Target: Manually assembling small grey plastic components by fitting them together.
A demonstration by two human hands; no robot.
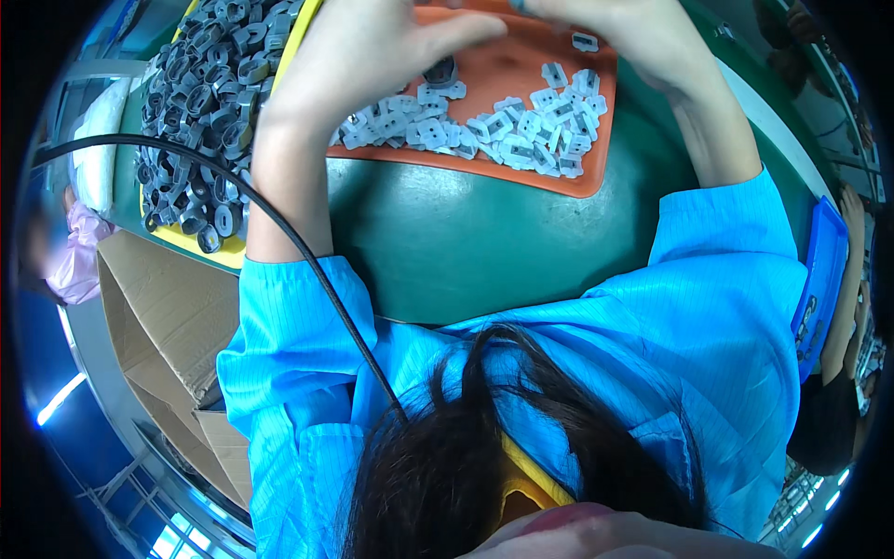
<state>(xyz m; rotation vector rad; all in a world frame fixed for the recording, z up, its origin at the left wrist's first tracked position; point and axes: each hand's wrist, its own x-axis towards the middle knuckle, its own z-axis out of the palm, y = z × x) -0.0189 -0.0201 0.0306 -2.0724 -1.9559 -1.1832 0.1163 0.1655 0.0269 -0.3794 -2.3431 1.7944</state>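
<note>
Both my hands are over an orange tray (466,167) at the upper edge of the head view. My left hand (391,47) has its thumb stretched to the right over the tray; its other fingers are mostly cut off by the frame. From the right, my right hand (619,28) reaches in, its fingertips also cut off, with a small teal patch by one finger. Anything they hold is out of sight. Several small pale plastic parts with dark centres (549,126) lie in the tray, heaped along its near side. One dark grey ring-like part (440,73) lies near my left hand.
A yellow bin (296,42) heaped with grey ring-like parts (209,88) stands left on the green table (484,242). A black cable (307,252) crosses my left forearm. Below left is an open cardboard box (177,317). A blue tray (819,279) and other people are at the sides.
</note>
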